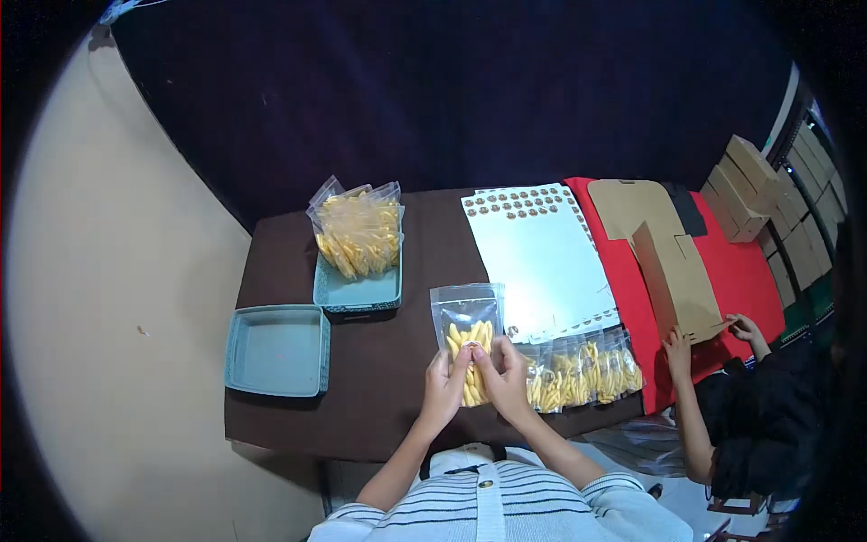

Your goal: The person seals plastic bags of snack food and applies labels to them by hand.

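Observation:
Both my left hand (pixel 442 387) and my right hand (pixel 508 381) grip a clear zip bag (pixel 467 312) of yellow, finger-shaped pieces, one on each side. My thumbs meet on the front of the bag, over a small round sticker that they partly hide. Just right of my right hand lies a row of similar filled bags (pixel 578 375), overlapping along the front of the table. Beyond them are white sheets (pixel 537 262) with rows of small round brown stickers.
More filled bags (pixel 357 230) are heaped in a blue tray (pixel 358 296) at the back left. Another blue tray (pixel 277 348) stands nearer. On the red cloth (pixel 741 275) at right, a co-worker's hands (pixel 677 352) touch a cardboard box (pixel 673 280). Cardboard boxes (pixel 745 190) are stacked beyond.

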{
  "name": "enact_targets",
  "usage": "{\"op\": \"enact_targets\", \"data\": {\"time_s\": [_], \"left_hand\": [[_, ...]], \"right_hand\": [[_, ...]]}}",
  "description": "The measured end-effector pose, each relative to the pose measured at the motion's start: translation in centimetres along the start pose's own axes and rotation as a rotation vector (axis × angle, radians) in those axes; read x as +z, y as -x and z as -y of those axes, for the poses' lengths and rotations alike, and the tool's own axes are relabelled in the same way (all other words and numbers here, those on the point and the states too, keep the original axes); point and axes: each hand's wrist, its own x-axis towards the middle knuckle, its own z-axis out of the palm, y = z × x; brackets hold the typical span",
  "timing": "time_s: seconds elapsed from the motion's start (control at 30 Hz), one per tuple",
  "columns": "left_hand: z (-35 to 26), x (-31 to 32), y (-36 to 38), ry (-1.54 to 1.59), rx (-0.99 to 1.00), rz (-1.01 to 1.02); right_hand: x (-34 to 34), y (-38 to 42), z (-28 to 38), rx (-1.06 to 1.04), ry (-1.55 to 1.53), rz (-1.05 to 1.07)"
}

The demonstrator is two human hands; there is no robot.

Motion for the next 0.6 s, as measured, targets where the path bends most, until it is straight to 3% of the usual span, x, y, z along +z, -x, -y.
{"op": "enact_targets", "data": {"time_s": [0.13,0.2,0.33,0.6], "left_hand": [[0.4,-0.2,0.0,0.002,-0.029,0.023],[0.2,-0.1,0.1,0.054,-0.046,0.016],[-0.3,-0.2,0.1,0.082,-0.058,0.037],[0.0,-2.1,-0.4,0.256,-0.340,0.167]], "right_hand": [[0.0,0.1,-0.8,0.103,-0.222,0.046],[-0.5,0.0,-0.9,0.102,-0.119,0.097],[-0.3,-0.1,-1.8,0.095,-0.262,0.113],[-1.5,-0.6,-1.7,0.157,-0.319,0.208]]}}
